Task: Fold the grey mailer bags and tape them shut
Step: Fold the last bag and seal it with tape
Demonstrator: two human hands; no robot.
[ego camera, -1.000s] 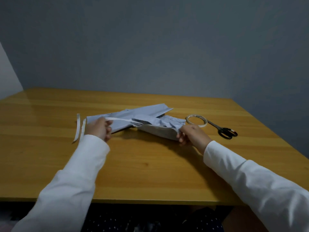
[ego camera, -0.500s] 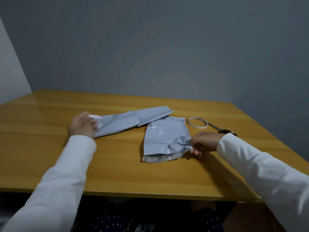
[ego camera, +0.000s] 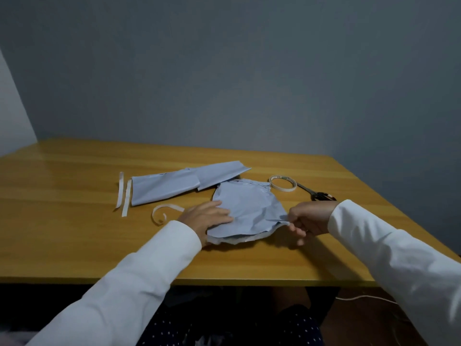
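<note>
A crumpled grey mailer bag lies flat on the wooden table in front of me, its open silver-lined edge toward me. My left hand presses flat on the bag's left side with straight fingers. My right hand pinches the bag's near right corner. Two folded grey mailer bags lie side by side behind it, overlapping end to end. A roll of tape sits at the back right.
Black scissors lie just right of the tape roll, behind my right wrist. Two straight white liner strips lie left of the folded bags, and a curled strip lies beside my left hand. A grey wall backs the table.
My left hand left the far end of the folded bags, dropped the curled strip and came to press on the loose bag. My right hand kept its hold on the bag's corner.
</note>
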